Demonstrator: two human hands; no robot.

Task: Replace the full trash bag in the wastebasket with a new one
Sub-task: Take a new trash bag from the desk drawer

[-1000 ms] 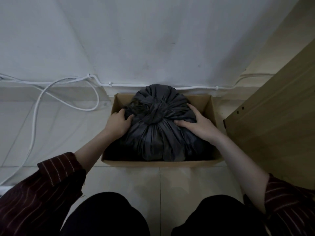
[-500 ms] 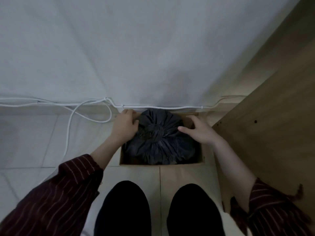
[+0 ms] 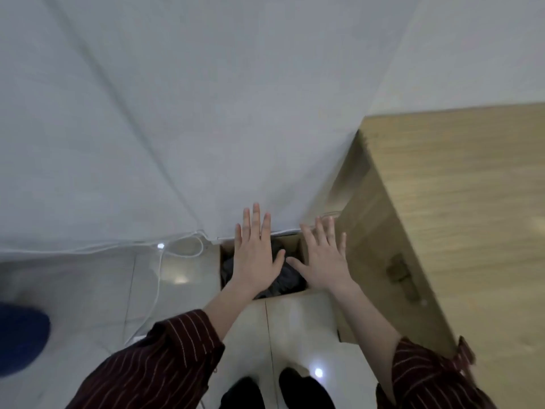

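Cardboard made up the wastebasket [image 3: 290, 242], an open box that stood on the pale tiled floor [image 3: 88, 290], pushed back against the foot of the white wall [image 3: 177, 113] and just beside the side panel of a light wooden cabinet [image 3: 442, 231] on the right. Inside it sat the full trash bag [image 3: 287, 280], dark grey and crumpled, filling the box; only strips of it showed, since both hands lay across the view above it. The left hand [image 3: 255, 255] was spread flat, palm down, its fingers straight and fanned apart, their tips reaching past the back rim of the box toward the wall, and it gripped nothing. The right hand [image 3: 324, 261] was held the same way over the right side of the box, fingers straight and splayed, thumb stretched inward toward the left thumb with a small gap between the two, and it too held nothing. Whether either palm touched the bag could not be told from this angle. Both forearms were bare up to dark red sleeves [image 3: 153, 364] with thin pale stripes. A white cable [image 3: 159, 278] ran along the base of the wall and looped down across the tiles to the left of the box. The toes of two black shoes [image 3: 303, 391] showed at the bottom edge, well short of the box, and a blurred blue object [image 3: 20, 338] sat at the far left edge.
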